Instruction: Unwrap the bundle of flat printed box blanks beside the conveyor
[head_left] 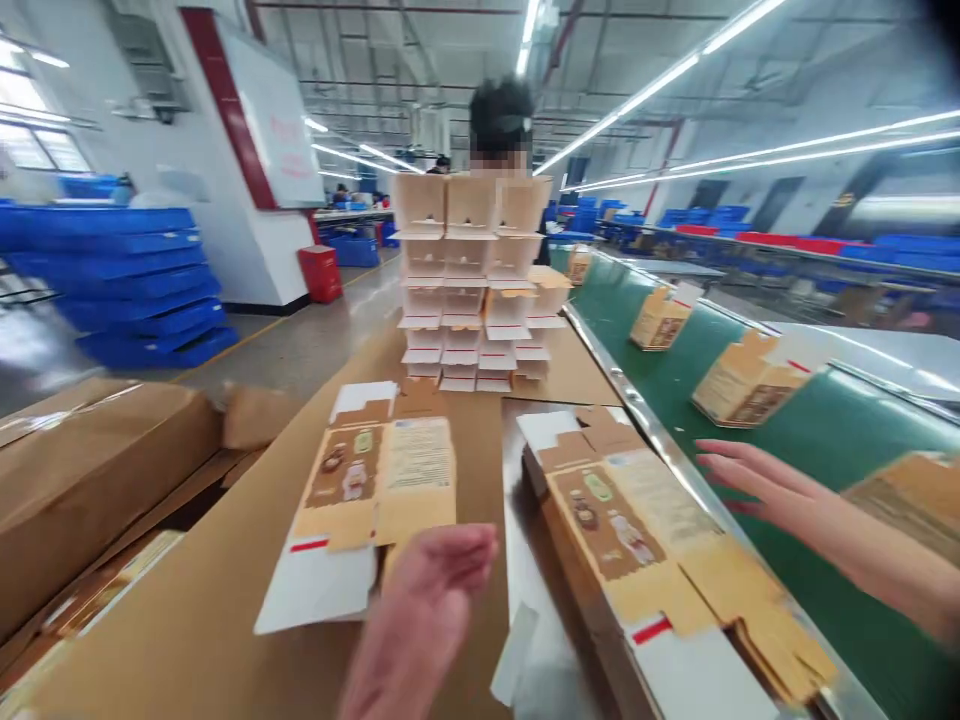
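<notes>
**Carton Blank Pickup: Hands Between Stack and Belt**

Head view: the left hand (pixel 431 590) hovers empty, fingers loosely spread, just over the near edge of the flat carton blank (pixel 375 480). The right hand (pixel 757 480) is wide open over the green conveyor (pixel 825 450), beside the stack of blanks (pixel 645 540). The step in hand appears to be fetching a blank; the next move calls for closing on its near edge.

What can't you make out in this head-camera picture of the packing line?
- Small print on the flat brown cardboard carton blank: too small, blurred.
- Left hand: motion-blurred, wrist cut by bottom edge.
- Right hand: forearm cut by right edge.
- Stacked pale folded cartons hide the co-worker's body.
</notes>
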